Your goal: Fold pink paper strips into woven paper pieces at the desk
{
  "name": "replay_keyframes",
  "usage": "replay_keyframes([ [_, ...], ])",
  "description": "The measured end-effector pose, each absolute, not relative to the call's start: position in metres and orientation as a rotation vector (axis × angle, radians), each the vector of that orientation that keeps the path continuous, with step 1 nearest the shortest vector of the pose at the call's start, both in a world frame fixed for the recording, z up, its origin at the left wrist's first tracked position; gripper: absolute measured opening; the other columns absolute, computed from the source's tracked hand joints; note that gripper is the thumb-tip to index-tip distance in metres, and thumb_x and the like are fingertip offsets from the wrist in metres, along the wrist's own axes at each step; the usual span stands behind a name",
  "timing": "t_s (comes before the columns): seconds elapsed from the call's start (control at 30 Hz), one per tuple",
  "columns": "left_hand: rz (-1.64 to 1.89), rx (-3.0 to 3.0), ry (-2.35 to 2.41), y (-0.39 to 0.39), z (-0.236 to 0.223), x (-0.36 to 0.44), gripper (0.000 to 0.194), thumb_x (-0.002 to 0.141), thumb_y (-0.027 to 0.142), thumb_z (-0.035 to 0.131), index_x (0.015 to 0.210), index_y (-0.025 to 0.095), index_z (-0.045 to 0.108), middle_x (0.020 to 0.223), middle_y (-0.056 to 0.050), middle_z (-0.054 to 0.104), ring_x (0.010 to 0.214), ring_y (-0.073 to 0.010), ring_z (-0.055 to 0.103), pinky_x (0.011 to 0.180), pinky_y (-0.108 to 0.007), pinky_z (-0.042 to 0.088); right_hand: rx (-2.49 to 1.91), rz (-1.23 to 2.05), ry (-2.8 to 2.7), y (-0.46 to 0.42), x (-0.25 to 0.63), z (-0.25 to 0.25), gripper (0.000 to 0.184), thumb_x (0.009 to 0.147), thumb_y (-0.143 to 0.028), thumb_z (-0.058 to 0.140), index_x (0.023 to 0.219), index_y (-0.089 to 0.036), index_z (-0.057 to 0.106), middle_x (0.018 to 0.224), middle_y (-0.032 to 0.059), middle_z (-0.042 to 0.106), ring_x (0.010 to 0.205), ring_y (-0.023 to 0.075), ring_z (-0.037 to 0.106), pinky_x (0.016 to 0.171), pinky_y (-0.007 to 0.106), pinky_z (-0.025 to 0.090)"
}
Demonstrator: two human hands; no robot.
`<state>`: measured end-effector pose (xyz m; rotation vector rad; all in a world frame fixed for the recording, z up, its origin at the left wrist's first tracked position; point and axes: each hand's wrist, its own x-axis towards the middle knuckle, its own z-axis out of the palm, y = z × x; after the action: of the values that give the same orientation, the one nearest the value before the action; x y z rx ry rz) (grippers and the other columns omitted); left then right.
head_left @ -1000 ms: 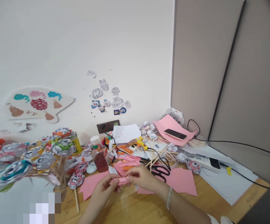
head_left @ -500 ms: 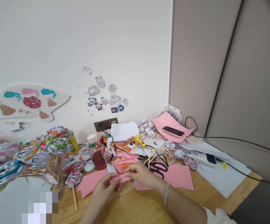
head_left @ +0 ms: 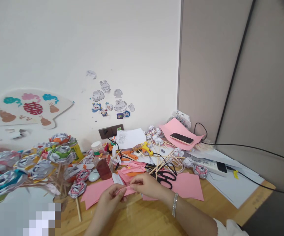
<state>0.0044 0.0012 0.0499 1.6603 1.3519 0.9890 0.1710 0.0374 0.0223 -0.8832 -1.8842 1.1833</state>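
Pink and small, the strip (head_left: 130,190) is over the bare near part of the wood table (head_left: 137,219). The left hand (head_left: 112,195) pinches one end with its fingertips, and the right hand (head_left: 143,184) pinches the other end. Pink sheets (head_left: 95,194) lie to the left, and more sheets (head_left: 191,186) lie to the right, partly behind the right arm. Just past that arm are black scissors (head_left: 166,179). Paper flowers (head_left: 60,154) crowd the table's left side. White papers (head_left: 237,191) lie by its right edge. A bottle (head_left: 103,166) of red drink stands past the left hand, beside a messy heap with sticks, beads (head_left: 178,165) and a yellow glue gun (head_left: 147,149). Near the back right corner, a phone (head_left: 181,138) rests on pink paper (head_left: 167,128). Behind, stickers (head_left: 120,105) dot the white wall (head_left: 132,39); a gray panel (head_left: 210,59) is on the right.
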Motion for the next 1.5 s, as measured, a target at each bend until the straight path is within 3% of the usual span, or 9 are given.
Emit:
replay_keyframes([
  [0.23, 0.923, 1.523, 1.266, 0.002, 0.052, 0.005, 0.027, 0.064, 0.043, 0.058, 0.062, 0.016, 0.061, 0.049, 0.0, 0.063, 0.051, -0.016, 0.057, 0.052, -0.024, 0.043, -0.886, 1.235, -1.9, 0.037, 0.168, 0.019, 0.02, 0.076, -0.03, 0.049, 0.074, -0.014, 0.062, 0.061, -0.0009, 0.054, 0.054, 0.0093, 0.051, 0.048, 0.017, 0.037],
  [0.5, 0.913, 1.512, 1.274, 0.005, 0.053, -0.004, 0.027, 0.064, 0.043, 0.059, 0.063, 0.016, 0.061, 0.046, 0.001, 0.064, 0.049, -0.0156, 0.059, 0.051, -0.023, 0.044, -0.774, 1.114, -2.077, 0.041, 0.186, 0.037, 0.018, 0.078, -0.021, 0.046, 0.083, -0.016, 0.062, 0.076, 0.0004, 0.06, 0.069, 0.0107, 0.053, 0.063, 0.019, 0.039],
  [0.7, 0.969, 1.399, 1.305, 0.006, 0.058, -0.01, 0.025, 0.061, 0.041, 0.062, 0.064, 0.017, 0.061, 0.046, 0.001, 0.065, 0.05, -0.0163, 0.06, 0.052, -0.024, 0.046, -0.72, 1.334, -1.975, 0.048, 0.191, 0.033, 0.024, 0.083, -0.025, 0.037, 0.097, -0.016, 0.055, 0.064, -0.0002, 0.056, 0.059, 0.0107, 0.056, 0.057, 0.022, 0.042],
  [1.07, 0.996, 1.427, 1.235, 0.009, 0.05, -0.008, 0.024, 0.063, 0.039, 0.062, 0.069, 0.015, 0.06, 0.045, 0.002, 0.063, 0.045, -0.0136, 0.057, 0.048, -0.023, 0.044, -0.788, 1.218, -1.908, 0.04, 0.178, 0.024, 0.023, 0.081, -0.031, 0.044, 0.078, -0.015, 0.06, 0.063, 0.0007, 0.057, 0.054, 0.0106, 0.051, 0.053, 0.021, 0.041],
  [1.33, 1.074, 1.403, 1.243, 0.005, 0.059, -0.002, 0.024, 0.056, 0.036, 0.065, 0.068, 0.016, 0.061, 0.044, 0.002, 0.062, 0.045, -0.0137, 0.055, 0.048, -0.023, 0.041, -0.637, 1.531, -1.681, 0.04, 0.173, 0.024, 0.026, 0.075, -0.032, 0.053, 0.093, -0.014, 0.058, 0.061, -0.0005, 0.057, 0.052, 0.0088, 0.05, 0.054, 0.022, 0.041],
  [1.5, 1.066, 1.342, 1.211, 0.005, 0.057, -0.004, 0.018, 0.055, 0.032, 0.067, 0.063, 0.016, 0.063, 0.047, 0.0, 0.064, 0.049, -0.0144, 0.057, 0.052, -0.023, 0.042, -0.656, 1.52, -1.597, 0.042, 0.168, 0.019, 0.021, 0.075, -0.026, 0.051, 0.089, -0.014, 0.062, 0.059, -0.0005, 0.057, 0.05, 0.0086, 0.05, 0.053, 0.022, 0.041],
])
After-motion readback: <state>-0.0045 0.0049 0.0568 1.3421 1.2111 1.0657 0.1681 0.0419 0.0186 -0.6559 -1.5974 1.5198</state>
